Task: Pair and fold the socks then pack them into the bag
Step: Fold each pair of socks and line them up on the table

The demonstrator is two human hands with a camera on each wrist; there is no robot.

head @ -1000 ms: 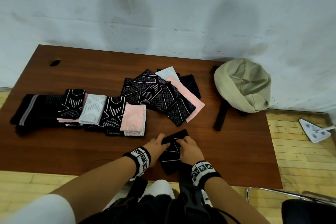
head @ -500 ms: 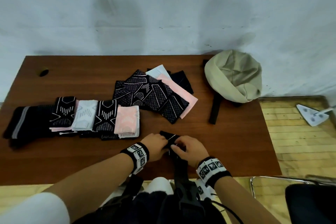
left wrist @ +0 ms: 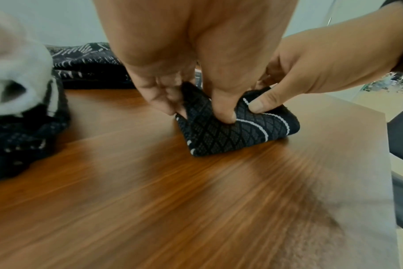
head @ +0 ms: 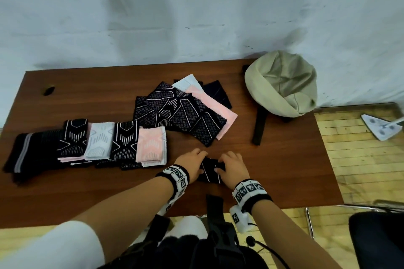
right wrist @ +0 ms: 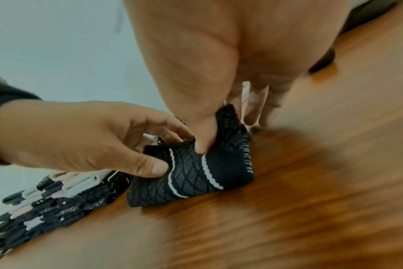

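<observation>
A black sock pair with white lines (head: 211,170) (left wrist: 232,131) (right wrist: 196,174), folded over, lies near the table's front edge. My left hand (head: 193,165) (left wrist: 184,102) pinches its left side between thumb and fingers. My right hand (head: 231,167) (right wrist: 209,138) pinches its right side the same way. A row of folded pairs (head: 105,144) in black, white and pink lies to the left. A loose heap of black patterned, pink and white socks (head: 185,111) lies behind the hands. The beige bag (head: 282,85) sits at the back right with its dark strap (head: 259,126) trailing forward.
The brown table (head: 295,170) stands against a pale wall. A small dark mark (head: 49,90) shows at the table's back left. A chair (head: 376,236) stands at the lower right on the wooden floor, and a white mop head (head: 381,130) lies at the far right.
The long black sock that hung over the front edge has been folded up into a compact bundle between both hands. The camera view has shifted slightly.
</observation>
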